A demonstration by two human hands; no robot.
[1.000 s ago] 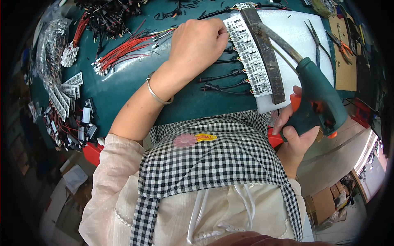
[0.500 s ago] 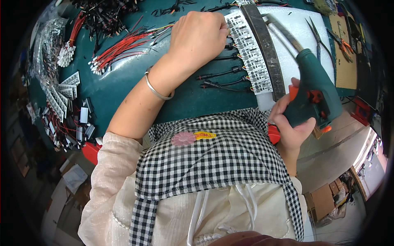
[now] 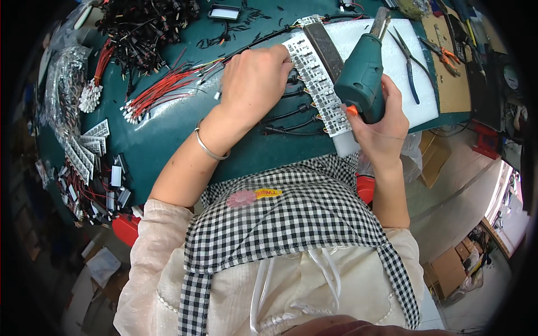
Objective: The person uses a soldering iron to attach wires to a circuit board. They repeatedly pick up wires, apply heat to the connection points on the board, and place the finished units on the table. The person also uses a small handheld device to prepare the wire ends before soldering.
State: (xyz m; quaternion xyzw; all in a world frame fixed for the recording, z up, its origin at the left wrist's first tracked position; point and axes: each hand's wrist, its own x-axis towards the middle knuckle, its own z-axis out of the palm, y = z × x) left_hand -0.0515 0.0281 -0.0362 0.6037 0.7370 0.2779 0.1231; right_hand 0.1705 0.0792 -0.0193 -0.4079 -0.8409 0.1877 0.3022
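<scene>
The white circuit-board strip point(image 3: 321, 92) lies slantwise, its near end close to the bench's front edge and its right side bordered by a dark bar point(image 3: 324, 49). Beyond the bar, the white foam sheet point(image 3: 425, 103) leaves bare room to the right, up to the pliers point(image 3: 412, 81) lying on it. Black cables point(image 3: 294, 124) reach out from the strip's left side, and between them and the left forearm the green bench point(image 3: 252, 154) offers a clear patch, bounded by the checked apron point(image 3: 291, 218).

The left hand point(image 3: 255, 78) sits against the strip's upper left edge, fingers curled in; their tips are hidden, so I cannot tell whether they grip anything. The right hand point(image 3: 386, 120) has its fingers closed around a green gun-shaped tool point(image 3: 358, 73), right of the strip, nozzle aimed toward the far edge. Farther left lie red wires point(image 3: 162, 89)
</scene>
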